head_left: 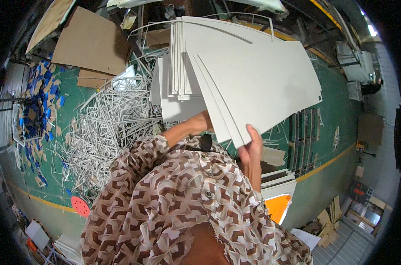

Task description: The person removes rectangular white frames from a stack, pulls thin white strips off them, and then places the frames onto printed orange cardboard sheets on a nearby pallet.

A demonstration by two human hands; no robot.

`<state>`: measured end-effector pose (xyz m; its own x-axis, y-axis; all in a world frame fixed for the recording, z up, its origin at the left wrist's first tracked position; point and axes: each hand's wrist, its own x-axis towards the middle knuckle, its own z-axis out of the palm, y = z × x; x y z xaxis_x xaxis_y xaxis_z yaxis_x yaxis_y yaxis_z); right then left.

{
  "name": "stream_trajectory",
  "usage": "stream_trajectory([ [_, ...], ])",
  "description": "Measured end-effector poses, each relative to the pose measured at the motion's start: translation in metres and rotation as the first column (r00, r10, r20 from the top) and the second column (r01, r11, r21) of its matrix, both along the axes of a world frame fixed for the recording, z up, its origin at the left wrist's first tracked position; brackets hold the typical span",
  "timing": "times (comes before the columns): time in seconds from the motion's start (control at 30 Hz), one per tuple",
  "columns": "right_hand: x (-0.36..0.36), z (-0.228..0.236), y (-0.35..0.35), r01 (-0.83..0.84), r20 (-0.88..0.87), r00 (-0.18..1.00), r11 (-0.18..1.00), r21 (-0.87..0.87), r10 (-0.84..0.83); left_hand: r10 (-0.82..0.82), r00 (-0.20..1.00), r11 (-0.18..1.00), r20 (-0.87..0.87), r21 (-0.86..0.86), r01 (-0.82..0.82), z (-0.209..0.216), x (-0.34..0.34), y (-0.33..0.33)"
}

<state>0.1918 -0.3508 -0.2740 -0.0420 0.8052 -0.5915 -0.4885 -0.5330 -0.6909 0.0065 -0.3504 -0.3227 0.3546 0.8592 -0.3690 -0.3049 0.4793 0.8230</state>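
Observation:
Several large white boards lie fanned out in front of me, their near corners slightly apart. My right hand grips them at the near right corner, the thumb on top and the other fingers underneath. At their left edge is my left hand, its fingers hidden behind the boards. Beyond and to the left, a stack of similar white boards stands with its edges showing. A thin pale frame or rod curves around the far side of the stack.
A big heap of thin white strips covers the floor on the left. Brown cardboard leans behind it, with blue and tan scraps farther left. At right lie a dark pallet, more stacked boards and an orange sheet.

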Motion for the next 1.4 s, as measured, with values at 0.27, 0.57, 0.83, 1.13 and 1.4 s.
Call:
stream_trajectory([
  [0.27,0.071,0.095,-0.011,0.078,0.259,0.956,0.971,0.226,-0.137,0.277,0.954,0.945,0.116,-0.213,-0.248,-0.001,-0.031,0.070],
  [0.57,0.141,0.124,-0.044,0.348,0.353,0.847,0.916,0.198,-0.398,0.385,0.907,0.918,0.172,0.029,-0.396,0.045,-0.100,0.204],
  [0.83,0.118,0.075,-0.092,0.412,0.442,0.778,0.894,0.179,-0.447,0.728,0.469,0.566,0.500,-0.054,-0.822,-0.031,-0.293,0.252],
  [1.13,0.062,0.081,-0.106,0.515,0.276,0.788,0.834,0.197,-0.551,0.947,0.319,0.274,-0.035,0.605,-0.747,-0.041,-0.516,0.144],
  [1.4,0.028,0.045,-0.091,0.251,0.068,0.963,0.958,0.140,-0.262,0.509,0.861,0.817,0.013,-0.323,-0.478,-0.052,-0.420,0.042],
])
